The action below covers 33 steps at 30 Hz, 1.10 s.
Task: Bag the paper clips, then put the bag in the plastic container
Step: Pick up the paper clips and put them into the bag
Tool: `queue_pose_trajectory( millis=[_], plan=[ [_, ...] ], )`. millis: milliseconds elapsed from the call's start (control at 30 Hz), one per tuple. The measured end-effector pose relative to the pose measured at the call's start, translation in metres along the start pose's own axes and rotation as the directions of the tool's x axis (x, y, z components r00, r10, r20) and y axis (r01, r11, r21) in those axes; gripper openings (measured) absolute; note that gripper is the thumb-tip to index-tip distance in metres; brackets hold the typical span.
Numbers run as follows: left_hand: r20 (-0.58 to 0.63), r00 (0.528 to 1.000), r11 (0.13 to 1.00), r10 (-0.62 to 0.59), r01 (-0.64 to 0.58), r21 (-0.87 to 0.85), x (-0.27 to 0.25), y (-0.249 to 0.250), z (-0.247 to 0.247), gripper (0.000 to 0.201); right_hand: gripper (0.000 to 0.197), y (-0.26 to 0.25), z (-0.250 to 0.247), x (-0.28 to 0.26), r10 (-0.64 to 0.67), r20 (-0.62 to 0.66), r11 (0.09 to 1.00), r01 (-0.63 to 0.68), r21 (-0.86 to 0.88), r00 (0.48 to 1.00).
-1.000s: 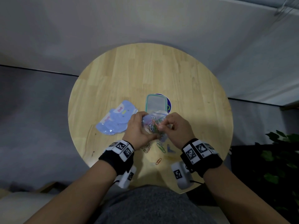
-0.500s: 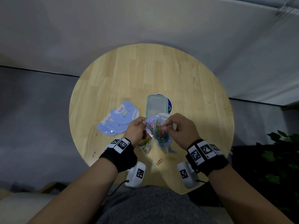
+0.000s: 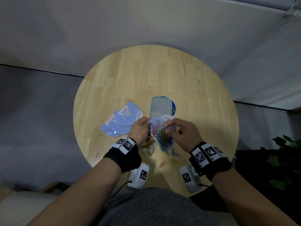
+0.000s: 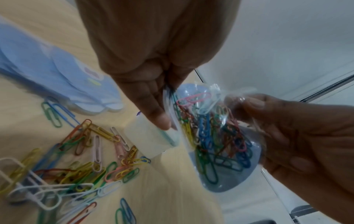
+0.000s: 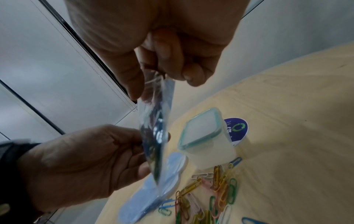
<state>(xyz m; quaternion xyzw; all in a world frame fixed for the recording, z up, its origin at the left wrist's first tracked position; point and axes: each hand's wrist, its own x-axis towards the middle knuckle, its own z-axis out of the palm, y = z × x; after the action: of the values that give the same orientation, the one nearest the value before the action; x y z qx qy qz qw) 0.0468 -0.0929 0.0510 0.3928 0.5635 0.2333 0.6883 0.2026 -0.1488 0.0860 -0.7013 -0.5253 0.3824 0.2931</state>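
A small clear bag (image 3: 160, 132) (image 4: 214, 133) (image 5: 155, 136) with a blue back hangs above the table, full of coloured paper clips. My left hand (image 3: 140, 130) (image 4: 153, 97) pinches its top left edge. My right hand (image 3: 182, 132) (image 5: 162, 72) pinches the top right edge. Loose paper clips (image 3: 148, 146) (image 4: 76, 163) (image 5: 214, 191) lie in a pile on the wood below my left hand. The plastic container (image 3: 161, 107) (image 5: 205, 136), translucent with a green rim, stands just beyond the bag.
A stack of blue bags (image 3: 120, 122) (image 4: 63, 81) lies left of the container. A round blue sticker (image 3: 173, 108) shows behind the container. One orange clip (image 3: 162, 164) lies near the round wooden table's (image 3: 162, 75) front edge. A plant (image 3: 285, 160) stands at the right.
Both hands have lifted the bag and drawn its top apart, so it now hangs upright with the clips settled at the bottom. The loose pile under my left hand has come into view.
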Motion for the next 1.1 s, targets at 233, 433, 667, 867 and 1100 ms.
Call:
queue_pose_trajectory(
  millis=[233, 433, 667, 867, 1100],
  plan=[
    [0.054, 0.998, 0.998, 0.039, -0.042, 0.044, 0.001, 0.006, 0.006, 0.022, 0.037, -0.002, 0.007, 0.001, 0.088, 0.23, 0.99, -0.059, -0.13, 0.969],
    [0.01, 1.0, 0.999, -0.001, 0.001, 0.039, 0.006, 0.002, 0.003, 0.023, 0.027, -0.007, 0.001, -0.004, 0.058, 0.051, 0.996, -0.055, -0.068, 0.997],
    [-0.011, 1.0, 0.999, -0.023, 0.023, 0.031, 0.005, 0.001, 0.002, 0.023, 0.011, -0.005, -0.007, -0.008, 0.059, 0.018, 0.996, -0.058, -0.066, 0.998],
    [0.015, 0.999, 0.998, -0.051, 0.05, 0.031, -0.001, 0.004, 0.005, 0.02, 0.013, -0.005, 0.004, -0.004, 0.116, 0.136, 0.992, -0.108, -0.065, 0.984],
    [0.21, 0.879, 0.64, 0.428, -0.459, 0.616, -0.017, 0.002, 0.004, 0.086, 0.01, -0.002, -0.001, 0.005, 0.1, 0.061, 0.994, -0.097, -0.048, 0.993]
  ],
)
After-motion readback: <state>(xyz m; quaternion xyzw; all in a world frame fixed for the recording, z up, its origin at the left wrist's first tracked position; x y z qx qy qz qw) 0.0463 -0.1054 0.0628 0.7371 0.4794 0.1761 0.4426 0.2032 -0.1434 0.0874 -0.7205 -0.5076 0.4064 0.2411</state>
